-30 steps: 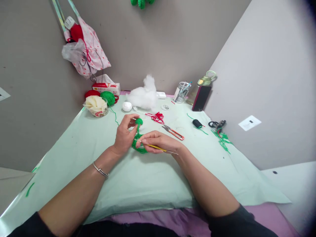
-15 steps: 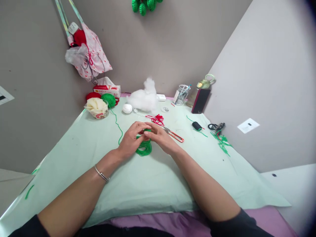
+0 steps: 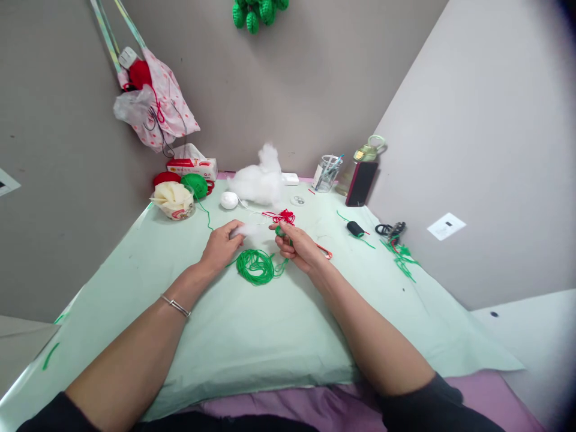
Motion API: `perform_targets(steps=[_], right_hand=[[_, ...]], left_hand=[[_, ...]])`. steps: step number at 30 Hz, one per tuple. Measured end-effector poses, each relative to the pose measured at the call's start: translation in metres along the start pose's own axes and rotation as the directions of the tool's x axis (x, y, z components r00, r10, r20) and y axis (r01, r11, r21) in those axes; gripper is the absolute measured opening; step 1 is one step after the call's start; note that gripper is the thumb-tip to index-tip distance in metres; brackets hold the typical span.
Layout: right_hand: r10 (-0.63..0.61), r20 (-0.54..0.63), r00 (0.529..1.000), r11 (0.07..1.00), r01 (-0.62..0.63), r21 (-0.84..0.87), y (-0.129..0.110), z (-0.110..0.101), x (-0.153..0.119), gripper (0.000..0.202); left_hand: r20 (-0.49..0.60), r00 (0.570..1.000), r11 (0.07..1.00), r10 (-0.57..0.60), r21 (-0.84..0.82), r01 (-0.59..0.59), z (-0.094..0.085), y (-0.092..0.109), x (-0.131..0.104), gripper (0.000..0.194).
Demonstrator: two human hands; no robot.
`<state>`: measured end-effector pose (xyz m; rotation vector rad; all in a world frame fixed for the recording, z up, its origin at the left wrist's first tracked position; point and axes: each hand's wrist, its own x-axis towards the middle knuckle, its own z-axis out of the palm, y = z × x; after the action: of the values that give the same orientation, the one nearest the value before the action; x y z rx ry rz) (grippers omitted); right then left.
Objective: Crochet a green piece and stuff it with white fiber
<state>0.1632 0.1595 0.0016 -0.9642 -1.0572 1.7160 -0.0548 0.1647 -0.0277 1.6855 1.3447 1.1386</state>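
My left hand [image 3: 221,245] pinches a small tuft of white stuffing [image 3: 248,230] that sticks out to the right of the fingertips. In my right hand [image 3: 297,245] is a small green crocheted piece [image 3: 279,231], partly hidden by the fingers. A loose coil of green yarn [image 3: 255,267] lies on the table between and below both hands, with strands running toward the right hand. Behind my right wrist shows the orange handle of the thread snips [image 3: 324,252]; their blades are covered by the hand.
Beyond the hands lie a pile of white stuffing [image 3: 258,182], a white yarn ball [image 3: 229,200] and tangled red yarn [image 3: 284,216]. A cup of cream-coloured pieces [image 3: 173,201] stands left. To the right are a glass jar [image 3: 326,175], a phone [image 3: 362,185] and black thread [image 3: 355,228].
My hands have moved apart from above the green yarn coil, which now shows more fully. The white tuft in the left hand and the green piece in the right have come into sight.
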Motion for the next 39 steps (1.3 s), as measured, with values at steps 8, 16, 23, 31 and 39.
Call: perform_targets(steps=[8,16,23,31,39], right_hand=[[0.055,0.074,0.996,0.998,-0.055,-0.002,-0.009,0.007,-0.006,0.033],[0.025,0.149,0.989,0.994,-0.009,-0.105,-0.004,0.013,-0.010,0.032],[-0.051,0.238,0.970,0.988,0.084,-0.133,-0.007,0.021,-0.016,0.026],[-0.035,0.238,0.971,0.950,0.106,-0.295,-0.007,0.016,-0.018,0.027],[-0.300,0.017,0.954,0.908,0.291,-0.302,-0.012,0.010,-0.012,0.035]], left_hand=[[0.080,0.994,0.950,-0.076,-0.298,0.096,0.005,0.029,-0.009,0.017],[0.020,0.996,0.920,-0.084,-0.381,0.086,0.011,0.034,-0.016,0.019],[0.058,0.997,0.922,-0.041,-0.383,0.061,0.016,0.041,-0.023,0.041],[0.064,0.995,0.942,-0.082,-0.320,0.098,0.017,0.039,-0.021,0.033],[0.032,0.983,0.934,-0.181,-0.308,0.182,0.015,0.030,-0.015,0.028]])
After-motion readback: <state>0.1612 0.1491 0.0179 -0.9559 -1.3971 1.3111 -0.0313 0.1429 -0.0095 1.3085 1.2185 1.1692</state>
